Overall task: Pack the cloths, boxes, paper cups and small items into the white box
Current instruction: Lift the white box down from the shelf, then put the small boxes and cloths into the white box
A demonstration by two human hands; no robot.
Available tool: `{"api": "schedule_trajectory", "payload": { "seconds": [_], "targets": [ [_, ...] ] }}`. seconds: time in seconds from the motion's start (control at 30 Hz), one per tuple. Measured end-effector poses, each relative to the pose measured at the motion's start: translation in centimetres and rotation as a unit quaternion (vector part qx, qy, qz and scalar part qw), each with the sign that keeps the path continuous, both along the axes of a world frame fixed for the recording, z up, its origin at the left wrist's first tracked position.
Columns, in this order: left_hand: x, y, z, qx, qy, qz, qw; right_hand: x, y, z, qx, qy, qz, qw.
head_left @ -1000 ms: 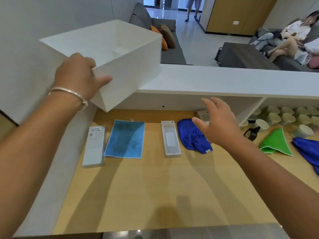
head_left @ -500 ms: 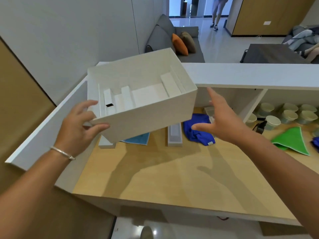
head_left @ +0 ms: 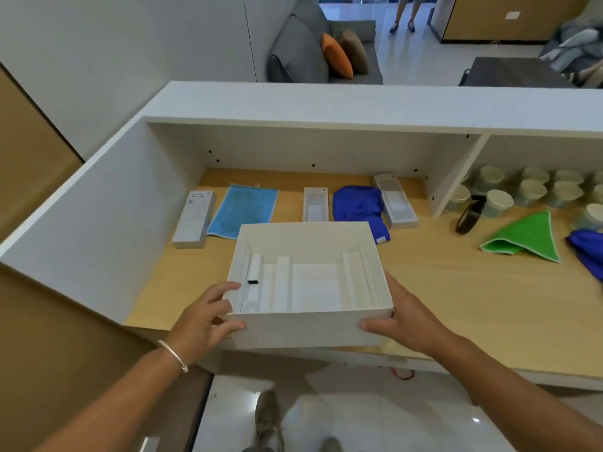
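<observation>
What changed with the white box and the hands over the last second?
The white box came down from shelf height to the desk's front edge. The right hand, free before, now grips its right corner; the left hand kept hold. Cloths, slim boxes and cups stayed put.

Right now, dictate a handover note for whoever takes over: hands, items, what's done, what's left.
Left hand and right hand grip the white box at the desk's front edge.
Behind it: light blue cloth, blue cloth, three slim boxes.
Right: green cloth, paper cups.
Done: box brought to the desk.
Left: pack everything; only white inserts inside.
</observation>
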State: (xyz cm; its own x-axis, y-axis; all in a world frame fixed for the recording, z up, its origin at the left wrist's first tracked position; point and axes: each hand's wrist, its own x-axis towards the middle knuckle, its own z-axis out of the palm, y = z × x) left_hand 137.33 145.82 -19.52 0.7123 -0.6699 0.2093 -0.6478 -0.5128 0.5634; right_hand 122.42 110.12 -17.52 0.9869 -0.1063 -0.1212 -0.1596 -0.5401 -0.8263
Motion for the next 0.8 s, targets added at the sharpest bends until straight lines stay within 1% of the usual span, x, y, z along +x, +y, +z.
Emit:
{"api": "schedule_trajectory", "payload": {
  "seconds": [0.1,0.2,0.37,0.4,0.47,0.53,0.6,0.67,0.8],
  "targets": [
    [0.0,-0.1,-1.8,0.01,0.014,-0.012,1.0,-0.5,0.2,-1.5,-0.007,0.004,-0.014,1.0],
    [0.5,0.1,-3.0,0.015,0.008,-0.023,1.0,-0.4,0.7,-2.4,0.003,0.011,-0.028,1.0],
    [1.1,0.7,-3.6,0.039,0.014,-0.018,0.999,-0.6,1.7,-2.9,0.004,0.049,-0.057,0.997],
    [1.3,0.8,-3.5,0.041,0.011,-0.015,0.999,-0.7,2.1,-2.7,-0.015,0.051,-0.066,0.996],
    [1.5,1.0,-3.2,0.063,0.011,-0.005,0.998,-0.7,2.8,-2.4,-0.103,0.037,-0.091,0.99],
    [2.0,1.0,-2.6,0.099,0.001,0.016,0.995,0.0,3.6,-1.9,-0.203,0.027,-0.111,0.973],
    [2.7,0.8,-1.8,0.126,-0.015,0.037,0.991,1.3,4.6,-1.3,-0.278,0.018,-0.109,0.954],
    [3.8,0.6,-1.1,0.132,-0.02,0.044,0.99,3.0,5.6,-0.9,-0.317,-0.01,-0.084,0.945],
    [7.7,1.0,-0.7,0.128,-0.011,0.084,0.988,7.2,8.3,-0.7,-0.331,-0.016,-0.054,0.942]
  ]
}}
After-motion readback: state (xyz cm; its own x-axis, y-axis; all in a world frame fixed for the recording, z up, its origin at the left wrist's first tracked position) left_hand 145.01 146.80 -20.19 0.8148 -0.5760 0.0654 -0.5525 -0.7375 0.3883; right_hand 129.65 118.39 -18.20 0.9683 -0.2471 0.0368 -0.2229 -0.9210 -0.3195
